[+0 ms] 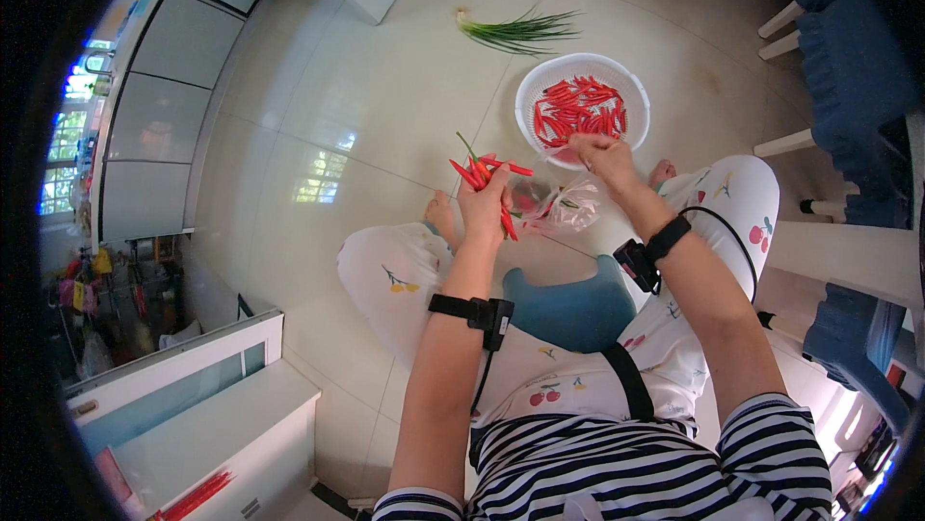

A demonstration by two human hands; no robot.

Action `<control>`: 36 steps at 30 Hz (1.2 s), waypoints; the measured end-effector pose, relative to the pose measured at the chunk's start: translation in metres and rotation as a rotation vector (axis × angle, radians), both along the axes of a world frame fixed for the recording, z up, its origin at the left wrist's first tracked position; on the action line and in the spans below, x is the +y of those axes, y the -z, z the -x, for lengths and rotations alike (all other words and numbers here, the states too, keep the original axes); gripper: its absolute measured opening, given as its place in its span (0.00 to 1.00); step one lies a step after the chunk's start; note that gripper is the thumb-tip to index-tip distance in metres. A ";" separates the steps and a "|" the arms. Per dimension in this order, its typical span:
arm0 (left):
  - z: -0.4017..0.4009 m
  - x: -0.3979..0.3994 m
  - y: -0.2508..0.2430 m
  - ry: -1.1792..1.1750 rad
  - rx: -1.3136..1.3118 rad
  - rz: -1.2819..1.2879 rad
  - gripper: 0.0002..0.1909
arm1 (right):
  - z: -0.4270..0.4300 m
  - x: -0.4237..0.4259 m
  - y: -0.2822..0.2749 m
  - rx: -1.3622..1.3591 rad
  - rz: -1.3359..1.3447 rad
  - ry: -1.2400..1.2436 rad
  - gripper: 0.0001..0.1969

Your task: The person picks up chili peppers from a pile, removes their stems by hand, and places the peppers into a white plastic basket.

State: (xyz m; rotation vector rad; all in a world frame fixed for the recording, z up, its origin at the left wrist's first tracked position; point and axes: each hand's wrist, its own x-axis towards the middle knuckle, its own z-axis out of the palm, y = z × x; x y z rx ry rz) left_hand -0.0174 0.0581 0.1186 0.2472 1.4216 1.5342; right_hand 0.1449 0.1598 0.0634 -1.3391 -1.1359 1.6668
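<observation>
My left hand is closed around a bunch of red chilies, one with a long green stem, their ends poking out on both sides. Pinched in the fingers of my right hand is the edge of a clear plastic bag, which hangs between my hands with some green and red bits inside. Just beyond my right hand, a white plastic colander stands on the floor, holding many red chilies. Farther off lies a bunch of green onions.
A blue plastic stool is between my legs. White cabinets line the left, with a white-framed door at the lower left. Chairs with blue covers stand at the right. My bare feet are on the tiled floor.
</observation>
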 end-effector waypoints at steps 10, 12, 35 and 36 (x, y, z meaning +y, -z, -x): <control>0.001 -0.004 -0.001 0.089 0.025 0.064 0.10 | 0.005 0.001 -0.023 -0.075 -0.129 -0.089 0.15; 0.001 -0.004 -0.002 0.112 0.031 0.070 0.09 | 0.014 -0.016 -0.036 0.041 0.020 -0.453 0.13; -0.007 -0.002 0.003 0.572 -0.243 0.059 0.14 | 0.010 -0.015 -0.036 0.026 0.101 -0.252 0.12; -0.009 -0.002 0.003 0.577 -0.245 0.056 0.14 | 0.010 -0.015 -0.036 0.044 0.133 -0.314 0.10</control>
